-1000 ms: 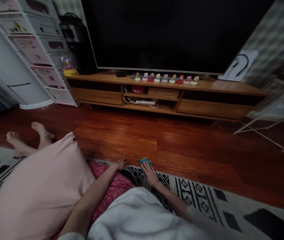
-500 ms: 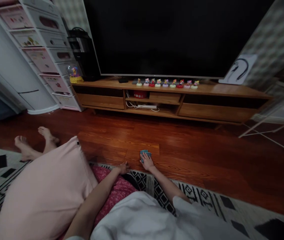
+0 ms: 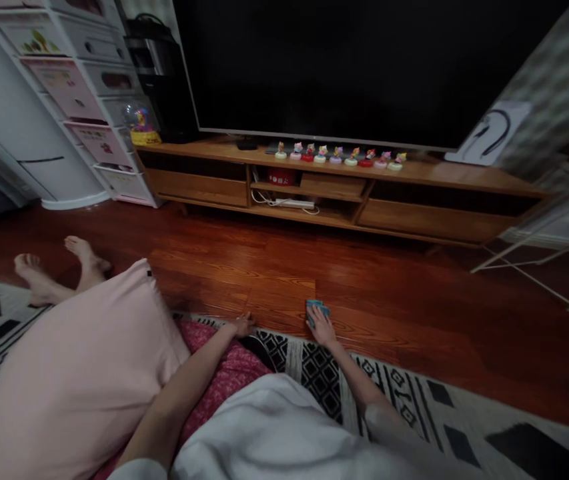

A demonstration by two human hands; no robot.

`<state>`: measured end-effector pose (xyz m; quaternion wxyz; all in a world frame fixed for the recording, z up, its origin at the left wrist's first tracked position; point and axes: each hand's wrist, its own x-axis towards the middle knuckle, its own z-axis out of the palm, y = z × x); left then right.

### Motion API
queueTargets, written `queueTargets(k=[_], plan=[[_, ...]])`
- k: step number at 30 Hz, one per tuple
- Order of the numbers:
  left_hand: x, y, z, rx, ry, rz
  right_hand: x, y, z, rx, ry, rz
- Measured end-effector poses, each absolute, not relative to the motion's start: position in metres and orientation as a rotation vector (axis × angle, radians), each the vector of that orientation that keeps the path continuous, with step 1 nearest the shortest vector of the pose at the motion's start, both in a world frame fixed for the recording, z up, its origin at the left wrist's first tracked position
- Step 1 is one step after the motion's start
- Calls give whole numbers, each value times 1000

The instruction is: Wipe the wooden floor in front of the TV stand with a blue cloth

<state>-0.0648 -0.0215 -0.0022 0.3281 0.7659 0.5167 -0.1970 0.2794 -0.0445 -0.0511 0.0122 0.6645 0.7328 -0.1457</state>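
Observation:
On the wooden floor, just past the rug's edge, lies a small blue cloth (image 3: 318,307); its folds are too blurred to make out well. My right hand (image 3: 322,327) rests flat over it, fingers spread and pressing it down, hiding its near part. To the left, my left hand (image 3: 245,325) leans at the rug's edge beside my knee, its fingers loosely apart with nothing in them.
A pink cushion (image 3: 79,373) lies over my lap on the patterned rug (image 3: 439,427). Across the floor stands a low wooden TV cabinet (image 3: 199,190) with several small figurines on top. A white-legged stand (image 3: 524,273) is at the right.
My right hand has slid to the right across the floor, and the blue cloth moved along under it. My left hand stays by the rug's edge. The view has tilted slightly downward.

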Motion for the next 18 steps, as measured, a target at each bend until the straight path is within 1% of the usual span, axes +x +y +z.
queueTargets(k=[4, 7, 10, 15, 18], plan=[[-66, -22, 1, 1999, 1354, -537, 269, 14, -33, 2253, 2103, -426], [-66, -21, 2, 2007, 1359, -545, 263, 25, -30, 2276, 2069, -439], [-65, -21, -1, 2009, 1364, -542, 265, 0, -38, 2221, 2124, -436], [-67, -19, -11, 1998, 1359, -531, 278, -85, -61, 2049, 2280, -444], [-68, -19, -14, 2003, 1345, -540, 282, -113, -66, 2032, 2297, -440]])
